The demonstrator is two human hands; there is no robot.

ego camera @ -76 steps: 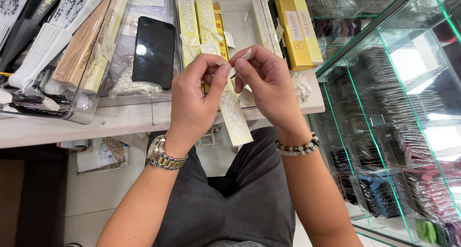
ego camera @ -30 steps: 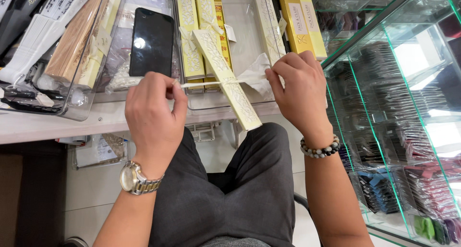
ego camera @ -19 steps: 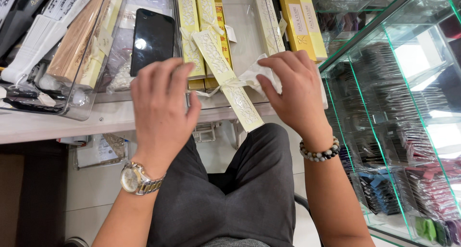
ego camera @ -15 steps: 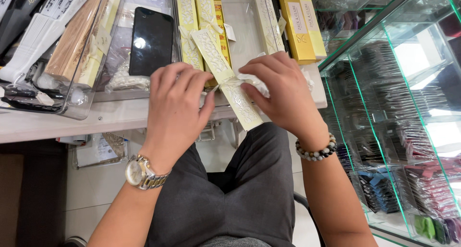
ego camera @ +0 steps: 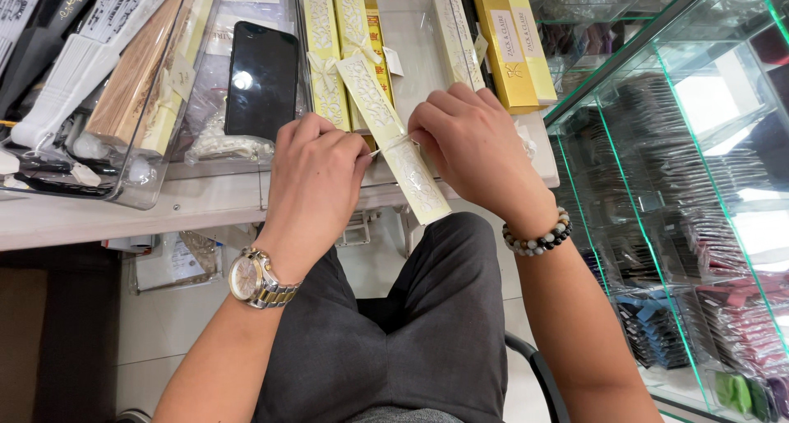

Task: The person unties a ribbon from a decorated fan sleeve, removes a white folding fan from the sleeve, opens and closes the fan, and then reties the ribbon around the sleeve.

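A: Where's the long pale-yellow box?
B: Slanting over the front edge of the desk, its lower end hanging out above the lap. Both hands are at its middle.
A: And the grip of each?
B: The left hand pinches one end of the thin cream ribbon narrowly between thumb and fingertips; the right hand is closed on the other end, against the box.
A: Which step, would you say?
B: Tying the ribbon round the box, I judge, with the knot still forming.
A: What does the next move call for?
B: Probably an even pull, keeping the box steady beside the tied boxes in the clear tray.
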